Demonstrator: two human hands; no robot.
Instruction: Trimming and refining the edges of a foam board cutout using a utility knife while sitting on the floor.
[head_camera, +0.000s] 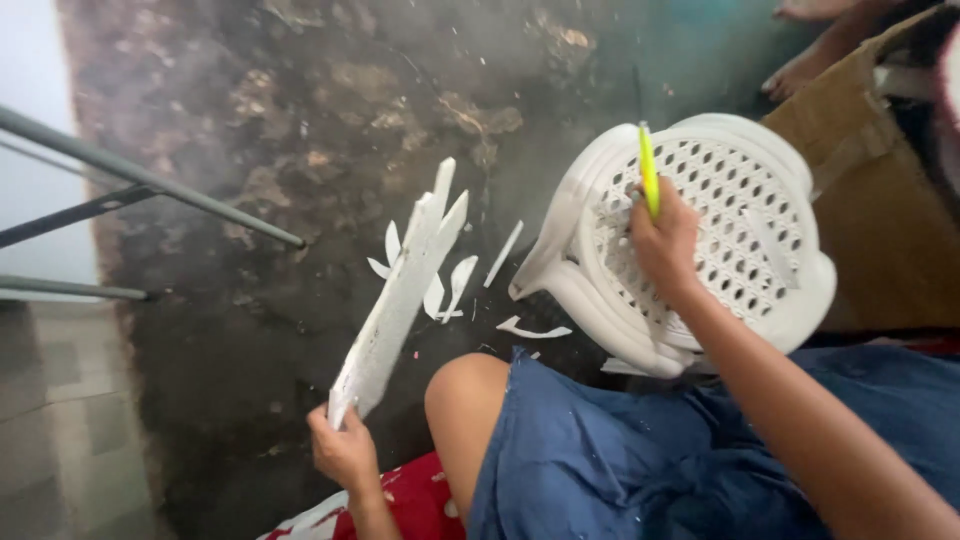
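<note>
1. Gripping the lower end of a long white foam strip (397, 300), the left hand (342, 450) has its fingers closed around it and holds it tilted up above the dark floor (250, 150).
2. The right hand (665, 240) is closed on a yellow cutter (649, 170), held upright over the white plastic stool (790, 290).
3. White foam offcuts (455, 285) lie on the floor between strip and stool.
4. A blue skirt (620, 450) covers the lap.
</note>
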